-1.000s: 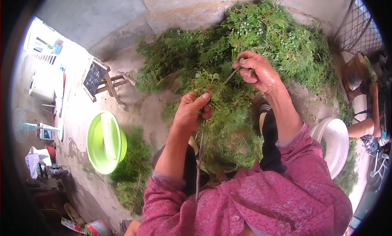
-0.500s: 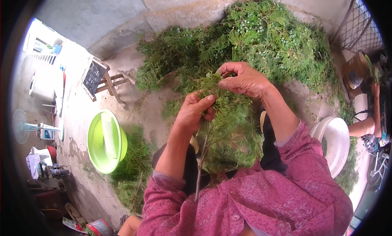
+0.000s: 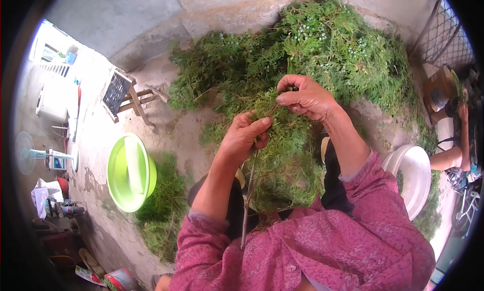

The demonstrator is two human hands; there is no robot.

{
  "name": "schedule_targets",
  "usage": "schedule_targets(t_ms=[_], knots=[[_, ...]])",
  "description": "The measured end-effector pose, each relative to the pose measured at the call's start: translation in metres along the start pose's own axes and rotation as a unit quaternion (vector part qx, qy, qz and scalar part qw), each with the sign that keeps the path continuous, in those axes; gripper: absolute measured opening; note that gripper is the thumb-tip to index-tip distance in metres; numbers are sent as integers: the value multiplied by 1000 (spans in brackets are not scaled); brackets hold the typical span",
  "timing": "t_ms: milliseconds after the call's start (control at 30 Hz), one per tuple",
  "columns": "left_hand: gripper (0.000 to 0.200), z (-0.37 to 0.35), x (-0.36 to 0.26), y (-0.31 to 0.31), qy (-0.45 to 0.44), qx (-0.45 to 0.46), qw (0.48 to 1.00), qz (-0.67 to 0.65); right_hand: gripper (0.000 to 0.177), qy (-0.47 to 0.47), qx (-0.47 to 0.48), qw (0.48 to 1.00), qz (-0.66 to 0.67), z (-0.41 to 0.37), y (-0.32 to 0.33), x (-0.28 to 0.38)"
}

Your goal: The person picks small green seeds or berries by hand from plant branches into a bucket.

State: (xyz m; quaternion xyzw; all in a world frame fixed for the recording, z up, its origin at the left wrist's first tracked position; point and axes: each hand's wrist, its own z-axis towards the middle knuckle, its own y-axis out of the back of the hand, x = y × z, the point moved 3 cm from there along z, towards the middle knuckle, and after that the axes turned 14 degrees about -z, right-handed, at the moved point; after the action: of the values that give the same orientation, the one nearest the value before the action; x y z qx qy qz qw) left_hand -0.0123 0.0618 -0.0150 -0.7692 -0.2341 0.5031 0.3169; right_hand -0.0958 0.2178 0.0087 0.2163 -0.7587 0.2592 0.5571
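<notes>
My left hand is closed around a leafy evergreen branch, whose bare stem hangs down toward my lap. Just above and to the right, my right hand has thumb and forefinger pinched together at the branch's leafy tip; what lies between those fingertips is too small to make out. More green sprigs lie below my hands, between my legs. Behind them a big heap of evergreen branches with small pale bluish-green cones rests against the wall.
A lime-green basin holding a pale ridged piece stands at left, beside cut greenery. A wooden-framed seat is farther back. Right of me is a white bucket; beyond it, another person's arm shows near a brown container.
My right hand has shifted slightly right and down, away from the leafy tip's left side. The left hand has moved slightly right, still gripping the branch.
</notes>
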Motion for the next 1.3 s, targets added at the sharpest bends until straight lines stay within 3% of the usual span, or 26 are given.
schedule_targets(t_ms=[233, 333, 367, 433, 500, 533, 600, 700, 833, 900, 1033, 1100, 1233, 1300], knots=[[10, -3, -4, -5, -4, 13, 1000, 12, 17, -11, -31, 999, -17, -5, -3, 5], [10, -3, -5, -3, -1, 48, 998, 47, 16, -15, -43, 993, -111, -13, 4, 14], [10, -7, -7, -4, -1, 48, 998, 47, 14, 0, -54, 997, -49, -17, 14, 19], [8, -17, -11, -4, -10, -57, 998, -7, 12, 77, -71, 992, 66, -21, 48, 22], [8, -15, -10, -3, -1, -38, 999, 11, 12, 112, -5, 964, 242, -20, 61, 25], [9, -13, -8, -2, 7, -18, 999, 28, 12, 112, -6, 964, 241, -20, 55, 23], [10, -9, -3, -2, 23, 9, 999, 45, 12, 24, -50, 982, 178, -15, 33, 13], [11, -4, 1, -2, 39, 40, 996, 74, 17, -27, -21, 999, 22, -3, 15, 1], [12, -3, 3, -2, 43, 34, 994, 93, 19, -67, 4, 998, 1, -3, 0, 0], [12, -2, 4, 2, 45, 32, 993, 106, 18, -86, 60, 994, -40, -1, -4, -5], [13, -2, 2, 0, 53, 56, 992, 103, 15, -58, 100, 993, -29, -1, -3, -5], [13, -1, 3, -4, 27, 31, 994, 99, 14, 4, 28, 1000, -4, -1, 2, -2], [14, 0, -1, -7, -7, 11, 999, 44, 12, 8, -69, 997, -29, -4, 1, 2], [13, 2, -2, -2, 2, -8, 999, 48, 13, 58, -140, 982, -112, -2, 4, 1]])
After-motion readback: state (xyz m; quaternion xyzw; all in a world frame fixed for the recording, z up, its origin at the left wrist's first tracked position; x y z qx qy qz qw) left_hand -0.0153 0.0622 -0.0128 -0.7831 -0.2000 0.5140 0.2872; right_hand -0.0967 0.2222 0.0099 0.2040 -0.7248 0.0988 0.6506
